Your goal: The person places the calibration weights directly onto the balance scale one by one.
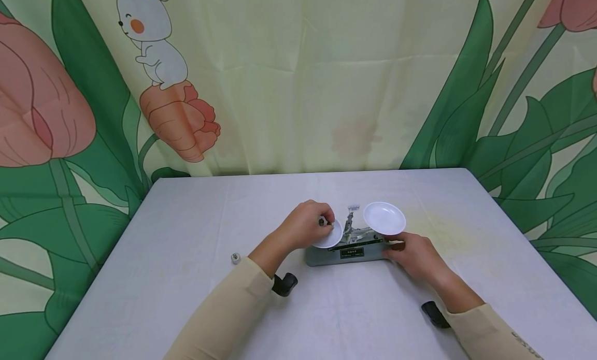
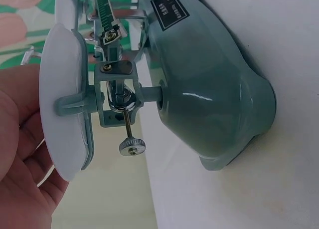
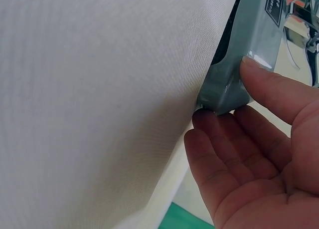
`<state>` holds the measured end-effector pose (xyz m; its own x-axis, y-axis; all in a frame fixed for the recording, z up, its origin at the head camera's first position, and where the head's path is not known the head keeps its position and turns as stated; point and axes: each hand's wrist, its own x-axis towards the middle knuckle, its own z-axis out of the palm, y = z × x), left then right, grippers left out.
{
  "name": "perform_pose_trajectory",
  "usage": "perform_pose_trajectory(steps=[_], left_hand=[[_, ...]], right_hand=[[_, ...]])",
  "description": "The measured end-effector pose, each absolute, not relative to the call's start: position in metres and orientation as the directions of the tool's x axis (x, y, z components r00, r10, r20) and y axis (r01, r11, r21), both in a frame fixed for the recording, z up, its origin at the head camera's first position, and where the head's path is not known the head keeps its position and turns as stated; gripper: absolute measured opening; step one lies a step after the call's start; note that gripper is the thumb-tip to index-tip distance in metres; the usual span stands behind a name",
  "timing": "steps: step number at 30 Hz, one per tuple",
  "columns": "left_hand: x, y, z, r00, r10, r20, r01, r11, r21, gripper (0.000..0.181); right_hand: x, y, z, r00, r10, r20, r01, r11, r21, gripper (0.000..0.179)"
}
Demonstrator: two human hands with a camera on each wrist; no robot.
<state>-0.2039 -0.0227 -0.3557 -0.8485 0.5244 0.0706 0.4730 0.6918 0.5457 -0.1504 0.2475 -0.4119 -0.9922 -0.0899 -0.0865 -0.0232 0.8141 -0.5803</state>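
Observation:
A grey-green balance scale (image 1: 368,253) with two white pans stands on the table. Over its left pan (image 1: 332,240), my left hand (image 1: 310,222) pinches a small metal weight (image 1: 322,221), mostly covered by the fingers. In the left wrist view that hand (image 2: 22,154) is behind the pan (image 2: 62,109), and the weight is hidden. At the base's other end, below the right pan (image 1: 384,218), my right hand (image 1: 415,254) grips the scale. The right wrist view shows its thumb on the base (image 3: 229,87) and fingertips against the end.
A small round metal piece (image 1: 236,258) lies on the white-covered table (image 1: 186,235), left of the scale. A printed curtain (image 1: 289,90) hangs behind the table's far edge. Black wrist devices (image 1: 285,285) project below both forearms.

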Motion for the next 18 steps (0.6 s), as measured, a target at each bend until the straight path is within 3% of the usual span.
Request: perform_pose_trajectory(steps=[18], left_hand=[[-0.2042, -0.0212, -0.3552, -0.862, 0.504, 0.057, 0.449, 0.707, 0.546, 0.005]], right_hand=[[-0.1506, 0.2473, -0.4140, -0.992, -0.087, -0.089, -0.019, 0.813, -0.583, 0.048]])
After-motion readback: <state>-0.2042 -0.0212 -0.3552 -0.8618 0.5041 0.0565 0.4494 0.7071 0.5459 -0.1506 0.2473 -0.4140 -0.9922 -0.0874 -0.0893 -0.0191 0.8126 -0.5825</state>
